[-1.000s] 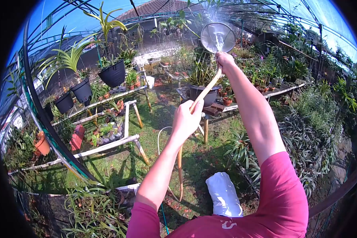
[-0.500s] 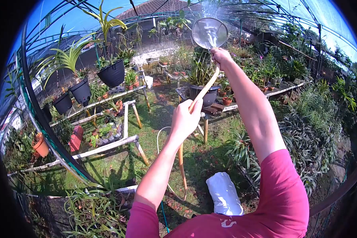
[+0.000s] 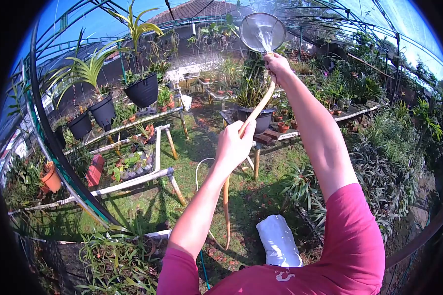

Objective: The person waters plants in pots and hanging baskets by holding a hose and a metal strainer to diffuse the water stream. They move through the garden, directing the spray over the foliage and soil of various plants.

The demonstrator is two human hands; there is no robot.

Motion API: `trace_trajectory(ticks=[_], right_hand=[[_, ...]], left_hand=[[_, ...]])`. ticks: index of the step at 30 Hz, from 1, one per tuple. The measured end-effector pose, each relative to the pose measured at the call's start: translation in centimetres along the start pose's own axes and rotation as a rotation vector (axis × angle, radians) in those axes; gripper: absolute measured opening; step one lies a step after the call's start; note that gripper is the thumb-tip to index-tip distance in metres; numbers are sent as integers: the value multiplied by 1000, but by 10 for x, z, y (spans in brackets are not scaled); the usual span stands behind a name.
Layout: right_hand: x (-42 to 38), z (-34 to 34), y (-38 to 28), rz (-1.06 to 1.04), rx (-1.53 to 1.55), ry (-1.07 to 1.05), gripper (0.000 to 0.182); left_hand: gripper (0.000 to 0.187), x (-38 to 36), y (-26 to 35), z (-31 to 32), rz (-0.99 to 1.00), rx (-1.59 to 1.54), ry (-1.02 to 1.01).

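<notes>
A tan hose (image 3: 262, 104) runs up between my two hands, and its lower part hangs in a loop to the grass. My right hand (image 3: 278, 68), raised high and far out, is closed round the hose's upper end. Water sprays from there, seen against a round mesh disc (image 3: 262, 32) just above that hand. Lower and to the left, my left hand (image 3: 235, 142) is wrapped round the middle of the hose. Behind the hose, a large dark pot (image 3: 256, 119) with a leafy plant stands at a bench end.
Black hanging pots (image 3: 142, 91) are at the upper left, above pole benches (image 3: 128, 184). A right bench (image 3: 352, 112) carries potted plants. A white sack (image 3: 279, 241) lies on the ground near me. Dense plants (image 3: 389, 167) fill the right side. A curved metal frame arches at left.
My right hand and the mesh disc have shifted slightly up and to the right in view. My left hand has moved slightly right. Both hands keep their hold on the hose.
</notes>
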State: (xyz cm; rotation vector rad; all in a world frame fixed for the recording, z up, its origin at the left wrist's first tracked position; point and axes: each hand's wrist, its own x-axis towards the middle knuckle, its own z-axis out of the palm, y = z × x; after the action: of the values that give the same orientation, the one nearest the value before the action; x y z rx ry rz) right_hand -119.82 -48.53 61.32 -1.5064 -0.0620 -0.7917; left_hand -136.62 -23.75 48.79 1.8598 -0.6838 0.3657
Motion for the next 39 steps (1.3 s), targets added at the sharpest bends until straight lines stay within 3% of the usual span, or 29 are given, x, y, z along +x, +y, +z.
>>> trace_trajectory(ticks=[4,7,13,19,25,28,32,36,39], right_hand=[[2,8,5,3,-28,-10,9],[8,8,11,34,-60,-79,22],[8,19,18,25,27,44,21],[-2,21,20,63,-17,-59,23],[0,27,25,63,23,108,25],[4,18,37,57,12,117,14],[-9,1,48,56,-2,209,16],[1,-25,78,204,-111,114,7],[2,-32,83,197,-31,102,3]], left_hand=[[41,-1,-4,-3,-27,-9,-1],[42,-3,-5,-4,-35,-26,7],[42,1,-25,-5,-3,46,51],[43,-3,-26,-4,-37,46,28],[44,0,-35,-6,-16,67,81],[43,2,-32,-3,-33,67,45],[42,-3,-31,8,-69,42,-13],[41,-7,-25,16,-103,54,-83],[41,-6,-30,21,-71,72,-74]])
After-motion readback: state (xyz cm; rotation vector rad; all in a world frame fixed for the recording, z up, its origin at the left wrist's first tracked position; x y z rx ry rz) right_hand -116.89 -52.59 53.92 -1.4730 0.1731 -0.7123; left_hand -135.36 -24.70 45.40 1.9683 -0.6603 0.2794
